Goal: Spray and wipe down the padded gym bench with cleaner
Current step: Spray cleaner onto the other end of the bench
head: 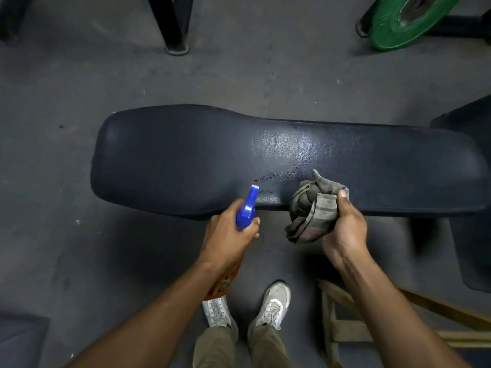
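A dark padded gym bench (pixel 186 155) runs left to right across the middle of the view. Wet droplets and a shiny patch show near its front middle. My left hand (pixel 228 235) grips a spray bottle (pixel 248 207) with a blue nozzle and an orange body, its nozzle aimed over the bench's front edge. My right hand (pixel 345 229) clutches a bunched grey-green cloth (pixel 313 208), which rests against the bench's front edge just right of the wet marks.
A green weight plate (pixel 403 19) leans at the far right. A black metal leg (pixel 175 27) stands behind the bench. A wooden frame (pixel 334 320) sits on the floor at lower right, beside my white shoes (pixel 271 304). Another dark pad (pixel 467 120) is at the right edge.
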A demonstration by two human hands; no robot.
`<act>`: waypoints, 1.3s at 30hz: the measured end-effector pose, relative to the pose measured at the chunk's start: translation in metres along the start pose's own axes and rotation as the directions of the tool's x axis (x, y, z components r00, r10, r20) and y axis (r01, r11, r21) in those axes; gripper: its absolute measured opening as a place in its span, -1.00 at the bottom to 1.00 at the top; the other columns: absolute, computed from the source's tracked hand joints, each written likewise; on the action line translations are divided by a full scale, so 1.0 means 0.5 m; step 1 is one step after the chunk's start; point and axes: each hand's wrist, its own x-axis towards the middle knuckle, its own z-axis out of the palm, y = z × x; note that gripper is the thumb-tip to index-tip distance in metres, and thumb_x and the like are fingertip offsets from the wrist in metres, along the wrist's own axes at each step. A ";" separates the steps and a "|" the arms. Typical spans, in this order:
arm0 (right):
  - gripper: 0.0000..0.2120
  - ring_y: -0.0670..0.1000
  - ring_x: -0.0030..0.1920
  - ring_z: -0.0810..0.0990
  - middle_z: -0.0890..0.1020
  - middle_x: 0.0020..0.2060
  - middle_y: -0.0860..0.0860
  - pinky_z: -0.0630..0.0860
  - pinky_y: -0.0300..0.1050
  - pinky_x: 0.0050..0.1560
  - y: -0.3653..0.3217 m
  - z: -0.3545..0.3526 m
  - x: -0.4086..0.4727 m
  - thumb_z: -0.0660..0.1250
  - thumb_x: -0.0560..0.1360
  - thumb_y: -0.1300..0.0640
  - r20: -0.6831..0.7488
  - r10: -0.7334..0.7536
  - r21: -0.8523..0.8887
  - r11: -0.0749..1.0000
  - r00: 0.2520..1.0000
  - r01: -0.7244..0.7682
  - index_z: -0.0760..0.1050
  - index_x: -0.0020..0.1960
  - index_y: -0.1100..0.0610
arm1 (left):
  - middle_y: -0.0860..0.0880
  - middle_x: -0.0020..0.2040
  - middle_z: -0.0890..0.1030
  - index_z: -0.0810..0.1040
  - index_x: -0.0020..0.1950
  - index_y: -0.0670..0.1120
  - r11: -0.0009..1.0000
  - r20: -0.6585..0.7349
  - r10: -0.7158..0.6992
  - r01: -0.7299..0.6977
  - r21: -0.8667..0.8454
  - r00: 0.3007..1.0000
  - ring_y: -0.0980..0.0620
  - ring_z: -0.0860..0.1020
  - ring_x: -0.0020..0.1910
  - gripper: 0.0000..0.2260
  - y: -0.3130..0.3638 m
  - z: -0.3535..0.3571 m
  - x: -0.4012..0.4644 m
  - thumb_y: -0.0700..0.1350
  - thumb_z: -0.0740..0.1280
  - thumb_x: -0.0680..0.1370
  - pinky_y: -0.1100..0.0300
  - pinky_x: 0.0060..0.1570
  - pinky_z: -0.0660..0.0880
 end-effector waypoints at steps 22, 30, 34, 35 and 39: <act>-0.52 0.20 0.01 0.58 0.57 0.06 0.28 0.48 0.27 0.27 -0.015 -0.030 0.033 0.12 0.70 0.01 0.036 -0.050 0.093 0.995 0.998 0.047 0.52 0.39 0.34 | 0.11 -0.35 0.72 0.55 0.02 0.05 0.994 -0.048 0.019 -0.013 0.112 0.999 0.06 0.71 -0.32 -0.86 0.047 0.010 0.071 0.09 0.40 0.60 -0.03 0.02 0.67; -0.36 0.24 0.15 0.60 0.62 0.24 0.34 0.40 0.43 0.41 0.001 -0.004 0.029 0.42 0.49 -0.21 0.111 -0.070 0.014 0.998 0.991 0.069 0.59 0.36 0.25 | 0.01 -0.30 0.74 0.57 0.00 -0.05 0.999 -0.163 -0.024 0.018 -0.034 0.986 0.09 0.74 -0.33 -0.84 0.024 -0.048 0.076 0.03 0.45 0.60 -0.08 -0.09 0.72; -0.26 0.22 0.11 0.61 0.63 0.19 0.32 0.50 0.35 0.33 0.009 0.011 0.018 0.49 0.40 -0.27 0.144 -0.053 0.008 0.999 0.988 0.053 0.59 0.35 0.25 | 0.04 -0.27 0.75 0.56 0.00 -0.02 1.000 -0.160 -0.005 0.004 -0.009 0.987 0.07 0.75 -0.31 -0.81 0.003 -0.064 0.072 0.08 0.44 0.58 -0.09 -0.04 0.71; -0.36 0.22 0.10 0.61 0.63 0.18 0.32 0.50 0.37 0.31 0.009 0.017 0.014 0.42 0.48 -0.21 0.132 -0.050 0.006 0.999 0.990 0.050 0.59 0.35 0.25 | 0.05 -0.26 0.75 0.55 -0.01 -0.01 1.000 -0.164 -0.007 0.004 -0.021 0.986 0.07 0.75 -0.30 -0.80 -0.003 -0.067 0.070 0.09 0.44 0.58 -0.10 -0.05 0.71; -0.51 0.22 0.08 0.62 0.60 0.25 0.40 0.47 0.38 0.31 0.018 0.029 0.004 0.23 0.63 -0.08 0.100 -0.024 -0.004 1.000 0.995 0.025 0.58 0.34 0.28 | 0.11 -0.28 0.74 0.53 -0.01 0.03 1.000 -0.152 -0.010 0.011 0.002 0.988 0.04 0.75 -0.30 -0.78 -0.025 -0.069 0.058 0.16 0.41 0.55 -0.11 -0.04 0.70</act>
